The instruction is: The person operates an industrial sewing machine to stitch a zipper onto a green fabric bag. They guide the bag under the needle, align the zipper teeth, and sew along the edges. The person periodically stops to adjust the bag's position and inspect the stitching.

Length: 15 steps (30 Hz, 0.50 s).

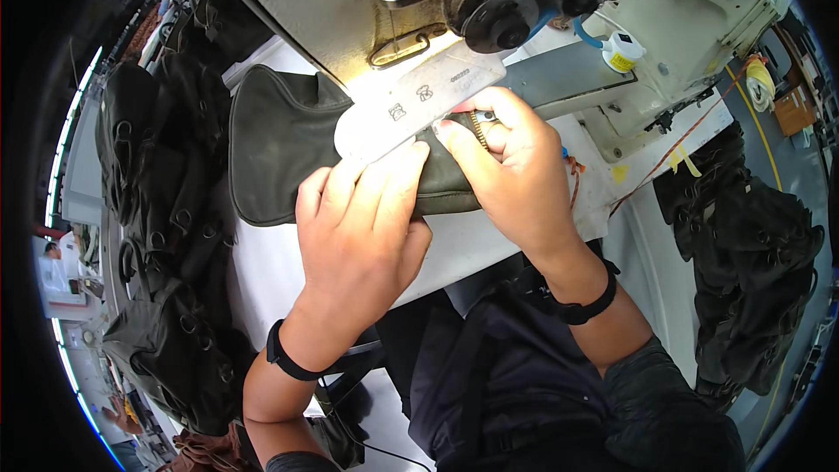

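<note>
A dark olive leather bag (280,144) lies on the white tabletop under the head of an industrial sewing machine (297,0). Across the bag runs the machine's pale rounded plate (424,103), which hides the leather beneath it. My left hand (358,218) rests palm down on the bag's near side, fingers stretched out and their tips at the plate's lower edge. To the right of the plate, my right hand (520,166) pinches the bag's zipper (479,128) with thumb and fingers. Its brass teeth show between them. What lies under the fingertips is partly hidden.
Piles of dark bags hang at the left (162,183) and right (752,271). A small white bottle (622,51) stands on the machine's bed, by a blue tube. Black machine knobs (524,0) sit just above my hands. A red cord (673,153) crosses the table's right side.
</note>
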Tool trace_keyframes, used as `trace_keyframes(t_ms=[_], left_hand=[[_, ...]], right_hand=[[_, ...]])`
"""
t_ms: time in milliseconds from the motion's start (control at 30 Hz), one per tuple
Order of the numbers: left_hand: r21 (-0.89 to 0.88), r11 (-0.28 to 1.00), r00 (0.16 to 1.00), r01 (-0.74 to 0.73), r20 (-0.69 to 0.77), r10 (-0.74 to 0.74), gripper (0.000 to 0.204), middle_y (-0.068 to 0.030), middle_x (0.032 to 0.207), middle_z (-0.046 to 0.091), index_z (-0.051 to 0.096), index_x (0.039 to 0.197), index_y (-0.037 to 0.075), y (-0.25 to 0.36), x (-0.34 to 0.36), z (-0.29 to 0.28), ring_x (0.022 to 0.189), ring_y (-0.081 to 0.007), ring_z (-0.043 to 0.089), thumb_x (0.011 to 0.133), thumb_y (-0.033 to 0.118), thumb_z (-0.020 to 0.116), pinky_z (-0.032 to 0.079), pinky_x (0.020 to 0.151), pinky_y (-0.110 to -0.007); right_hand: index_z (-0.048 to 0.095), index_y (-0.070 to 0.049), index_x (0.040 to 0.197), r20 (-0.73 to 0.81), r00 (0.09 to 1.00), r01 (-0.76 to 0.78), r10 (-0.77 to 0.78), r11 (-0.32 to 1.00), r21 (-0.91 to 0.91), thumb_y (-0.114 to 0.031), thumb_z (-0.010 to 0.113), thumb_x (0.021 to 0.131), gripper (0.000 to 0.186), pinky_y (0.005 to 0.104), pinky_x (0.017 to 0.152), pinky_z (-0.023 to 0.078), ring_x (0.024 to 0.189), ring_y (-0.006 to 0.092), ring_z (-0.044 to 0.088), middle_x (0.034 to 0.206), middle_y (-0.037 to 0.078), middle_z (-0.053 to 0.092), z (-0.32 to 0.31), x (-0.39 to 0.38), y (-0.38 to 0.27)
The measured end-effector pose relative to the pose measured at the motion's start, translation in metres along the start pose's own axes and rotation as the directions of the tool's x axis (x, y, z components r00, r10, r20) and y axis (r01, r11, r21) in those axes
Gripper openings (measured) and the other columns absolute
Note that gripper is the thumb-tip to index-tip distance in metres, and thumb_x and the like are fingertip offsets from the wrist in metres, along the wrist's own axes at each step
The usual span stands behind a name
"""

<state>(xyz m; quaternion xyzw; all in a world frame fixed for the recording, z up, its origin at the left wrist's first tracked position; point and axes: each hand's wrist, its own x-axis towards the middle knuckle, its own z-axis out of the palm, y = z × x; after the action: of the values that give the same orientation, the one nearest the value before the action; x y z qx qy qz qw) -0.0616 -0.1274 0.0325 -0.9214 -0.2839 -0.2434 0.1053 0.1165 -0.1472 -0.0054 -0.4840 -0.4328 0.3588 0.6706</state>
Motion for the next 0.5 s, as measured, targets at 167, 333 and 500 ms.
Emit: trace_keyframes(t_ms=[167,333,500], left_hand=[[-0.015,1.000,1.000,0.003,0.014,-0.002,0.064,-0.0064,0.132,0.071,0.069,0.130,0.008,-0.005,0.000,0.001,0.116,-0.0277,0.064,0.067,0.003,0.073,0.044,0.103,-0.040],[-0.053,0.998,1.000,-0.015,-0.006,0.015,0.063,-0.0058,0.129,0.072,0.070,0.129,0.009,-0.011,0.000,0.005,0.116,-0.0266,0.064,0.066,0.004,0.073,0.044,0.102,-0.039],[-0.060,0.998,1.000,-0.005,0.000,0.005,0.065,-0.0048,0.129,0.073,0.071,0.131,0.010,-0.008,0.005,0.004,0.116,-0.0263,0.064,0.066,0.004,0.073,0.044,0.101,-0.039]], right_hand=[[0.064,0.003,0.113,-0.010,1.000,-0.024,0.024,0.999,0.043,-0.004,0.067,0.099,0.016,0.0236,0.053,0.041,0.062,0.0015,0.055,0.071,0.003,0.068,0.000,-0.001,0.004],[0.064,0.003,0.113,-0.012,0.999,-0.044,0.045,0.998,0.042,-0.006,0.068,0.099,0.017,0.0230,0.053,0.041,0.062,0.0017,0.055,0.068,0.002,0.067,0.001,0.002,0.002],[0.065,0.000,0.114,0.035,0.998,-0.054,0.059,0.989,-0.139,-0.008,0.069,0.100,0.017,0.0242,0.055,0.044,0.059,0.0032,0.054,0.067,0.001,0.065,-0.010,0.002,-0.004]])
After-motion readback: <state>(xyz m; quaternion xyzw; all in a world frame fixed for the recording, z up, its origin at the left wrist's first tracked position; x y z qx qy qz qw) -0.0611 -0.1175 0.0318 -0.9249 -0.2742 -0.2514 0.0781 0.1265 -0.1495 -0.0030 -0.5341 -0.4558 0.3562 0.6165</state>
